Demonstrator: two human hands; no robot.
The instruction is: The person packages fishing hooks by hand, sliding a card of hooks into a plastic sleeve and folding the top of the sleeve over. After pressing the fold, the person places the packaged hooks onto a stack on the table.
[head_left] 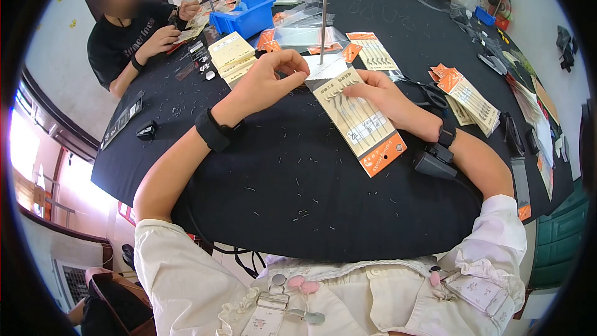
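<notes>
Head view: fishing-hook card in right hand (pixel 382 99), above black table (pixel 261 211).
Card (pixel 360 121): tilted, orange end toward the wearer; right thumb pressed on its face, fingers behind. Left hand (pixel 270 81): beside card's upper end, thumb and forefinger together; anything pinched, cannot tell.

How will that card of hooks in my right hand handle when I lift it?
The card of hooks probably feels stiff, since it looks straight beyond the right hand. It looks thin, so likely light. The curved hooks might snag.
</notes>
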